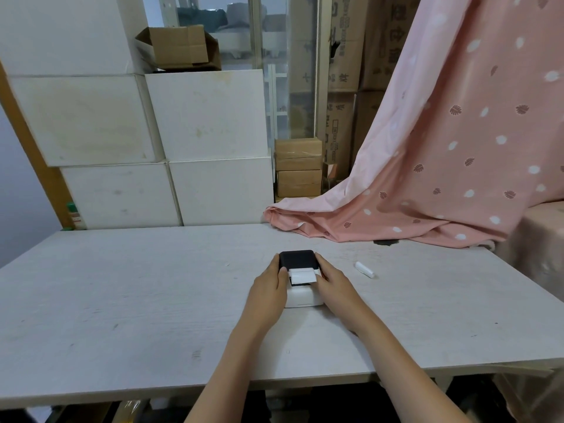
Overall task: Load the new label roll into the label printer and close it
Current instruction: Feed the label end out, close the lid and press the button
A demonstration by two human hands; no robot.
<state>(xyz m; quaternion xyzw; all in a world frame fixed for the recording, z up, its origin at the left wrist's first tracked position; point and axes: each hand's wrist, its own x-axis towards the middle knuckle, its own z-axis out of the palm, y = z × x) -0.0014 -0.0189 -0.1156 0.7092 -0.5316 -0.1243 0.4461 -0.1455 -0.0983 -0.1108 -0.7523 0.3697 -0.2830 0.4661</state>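
I see my left hand (268,286) and right hand (331,282) both gripping the sides of the label printer (302,279) mid-desk (152,300), its black lid (297,259) down, white label paper (302,276) protruding.

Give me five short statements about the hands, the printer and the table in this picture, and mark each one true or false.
1. Both hands, the left hand and the right hand, rest on the sides of the small white label printer with a black lid. True.
2. A strip of white label paper sticks out below the black lid. True.
3. The small white cylinder-shaped piece lies left of the printer. False: it lies to its right, apart from it.
4. The pink patterned cloth covers the printer. False: it drapes onto the far right of the pale wood-grain table.
5. The right hand holds the white piece. False: it lies alone on the table.
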